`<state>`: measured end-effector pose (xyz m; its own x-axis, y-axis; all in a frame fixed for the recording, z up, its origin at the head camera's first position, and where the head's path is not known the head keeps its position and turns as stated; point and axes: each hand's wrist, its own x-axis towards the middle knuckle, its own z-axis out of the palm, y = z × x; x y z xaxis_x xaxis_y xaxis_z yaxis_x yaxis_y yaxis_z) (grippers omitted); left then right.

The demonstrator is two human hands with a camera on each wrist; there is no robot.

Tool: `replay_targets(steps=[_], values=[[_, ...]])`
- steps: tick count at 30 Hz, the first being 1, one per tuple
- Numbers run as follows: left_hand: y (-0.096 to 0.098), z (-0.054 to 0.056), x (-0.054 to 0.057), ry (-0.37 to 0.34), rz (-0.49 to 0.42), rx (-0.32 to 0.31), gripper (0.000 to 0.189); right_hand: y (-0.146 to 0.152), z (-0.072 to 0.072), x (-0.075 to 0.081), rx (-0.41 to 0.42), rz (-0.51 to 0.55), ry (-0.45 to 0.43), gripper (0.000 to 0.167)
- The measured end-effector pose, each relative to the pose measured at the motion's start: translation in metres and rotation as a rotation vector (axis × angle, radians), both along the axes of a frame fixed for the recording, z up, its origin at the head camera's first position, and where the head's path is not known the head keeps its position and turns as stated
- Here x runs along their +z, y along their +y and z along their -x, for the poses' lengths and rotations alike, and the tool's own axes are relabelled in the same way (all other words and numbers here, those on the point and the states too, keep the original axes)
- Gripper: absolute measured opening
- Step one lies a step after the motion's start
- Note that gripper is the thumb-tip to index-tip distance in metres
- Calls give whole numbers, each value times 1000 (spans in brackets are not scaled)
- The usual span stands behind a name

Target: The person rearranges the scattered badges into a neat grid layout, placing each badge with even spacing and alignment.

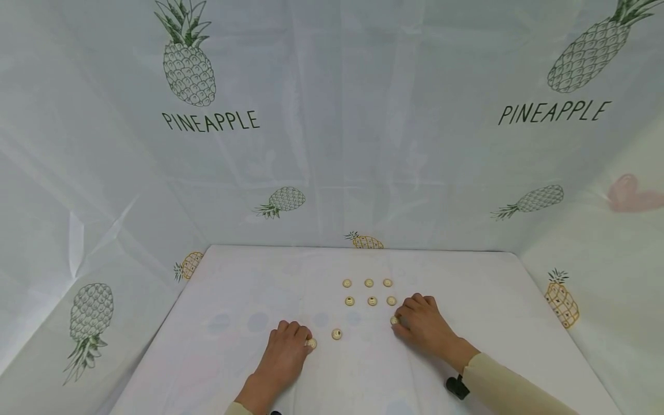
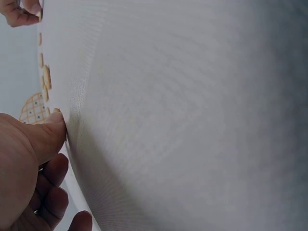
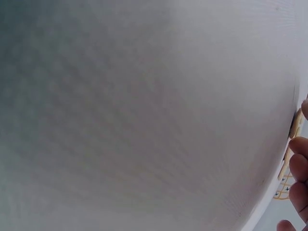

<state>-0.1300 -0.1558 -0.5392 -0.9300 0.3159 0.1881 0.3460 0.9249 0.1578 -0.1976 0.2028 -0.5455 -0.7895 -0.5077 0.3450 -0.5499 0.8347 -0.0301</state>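
Observation:
Small round wooden discs with dark markings lie on the white-covered table. My left hand (image 1: 284,353) holds one disc (image 1: 311,343) at its thumb and fingertips, low over the cloth. On the right, my right hand (image 1: 426,326) pinches another disc (image 1: 394,320) close to the tabletop. A single disc (image 1: 336,334) lies between the hands, nearer the left. In the left wrist view the thumb (image 2: 50,132) partly hides the held disc. The right wrist view catches only the right fingertips (image 3: 299,166) at its edge.
Farther back, discs lie in two rows of three: a back row (image 1: 369,283) and a nearer row (image 1: 372,301), whose right end is close to the right hand. Pineapple-printed white cloth (image 1: 332,144) hangs behind and beside the white table (image 1: 249,271).

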Motion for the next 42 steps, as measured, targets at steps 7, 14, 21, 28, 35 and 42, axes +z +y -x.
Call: replay_targets(steps=[7,14,21,28,35,42], values=[[0,1,-2,12,8,3,18,-1,2,-4,-8,5,-8,17],[1,2,-2,20,16,7,19,-1,2,-4,-28,5,-21,20],[1,3,-1,12,19,11,21,-14,5,2,-16,52,-3,20],[-1,3,-3,27,20,-1,20,-55,3,5,55,57,0,18],[1,3,-3,3,34,16,20,-99,-3,11,73,0,-21,30],[0,2,-3,30,32,3,20,-126,-8,5,112,-61,-23,35]])
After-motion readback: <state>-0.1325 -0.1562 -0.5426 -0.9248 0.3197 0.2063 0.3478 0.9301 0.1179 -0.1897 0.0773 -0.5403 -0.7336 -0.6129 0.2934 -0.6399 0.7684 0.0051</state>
